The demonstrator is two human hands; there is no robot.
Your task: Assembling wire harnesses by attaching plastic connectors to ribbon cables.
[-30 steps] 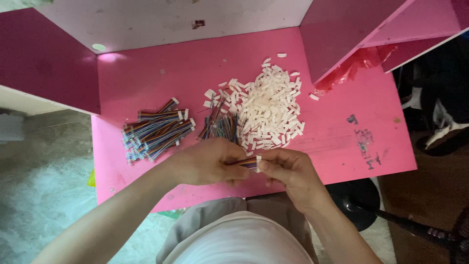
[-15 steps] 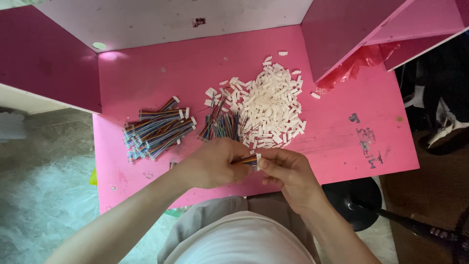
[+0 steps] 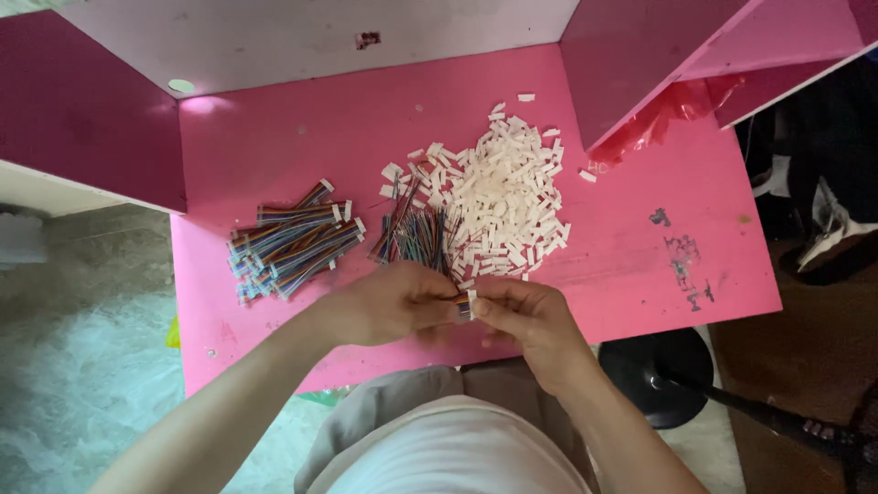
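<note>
The left hand (image 3: 393,302) and the right hand (image 3: 526,316) meet over the near edge of a pink table (image 3: 640,183), fingertips pressed together around a short multicoloured ribbon cable (image 3: 462,304). The left hand's fingers are closed on the cable's wires; the right hand's thumb and forefinger pinch a small white connector (image 3: 472,301) at the cable's end. Only a sliver of the cable and connector shows between the two hands; how far the connector sits on the wires cannot be told.

Just beyond the hands lies a loose bunch of bare ribbon cables (image 3: 416,233), fanned out and touching the near edge of a heap of white plastic connectors (image 3: 508,197). The heap spreads toward the far right, with a few stray pieces scattered around its rim. To the left, well apart from the heap, rests a pile of finished cables (image 3: 293,242) with white ends, lying roughly parallel and slanted.

The tabletop is glossy pink, scuffed, with dark stains (image 3: 681,252) near its right edge. A white back panel (image 3: 302,37) rises behind it, flanked by dark magenta side panels (image 3: 82,137) on the left and right. A crumpled red plastic bag (image 3: 668,114) shows under the right panel. Below the table, the floor is grey mottled stone (image 3: 82,366) on the left, and a black round stool base (image 3: 658,375) stands at the right.
</note>
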